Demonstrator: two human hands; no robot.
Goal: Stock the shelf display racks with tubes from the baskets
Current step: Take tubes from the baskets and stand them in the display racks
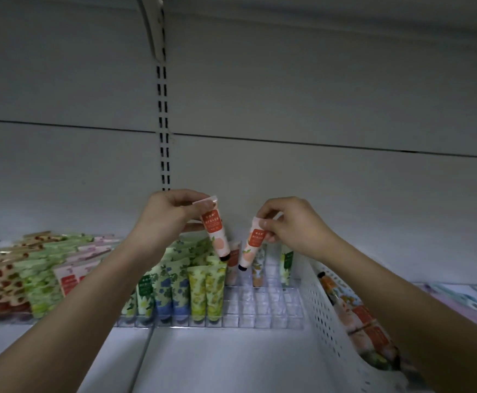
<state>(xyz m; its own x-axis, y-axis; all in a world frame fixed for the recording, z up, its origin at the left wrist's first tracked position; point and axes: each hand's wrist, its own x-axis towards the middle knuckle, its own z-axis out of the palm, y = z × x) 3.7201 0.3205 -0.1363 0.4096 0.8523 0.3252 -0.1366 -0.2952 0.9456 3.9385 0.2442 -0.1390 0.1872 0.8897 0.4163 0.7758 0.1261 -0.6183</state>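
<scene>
The left hand is pinching a peach tube by its crimped end and the right hand is pinching a second peach tube, both hanging cap-down over the clear display rack on the shelf. The rack's left rows are holding upright green, blue and yellow tubes, while the white perforated basket at the shelf's right edge is holding more tubes lying loose.

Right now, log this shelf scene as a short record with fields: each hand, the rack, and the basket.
left hand: pinches left peach tube, cap down
right hand: pinches right peach tube, cap down
clear rack: left columns filled, right cells mostly bare
white basket: at right, holds more tubes
</scene>
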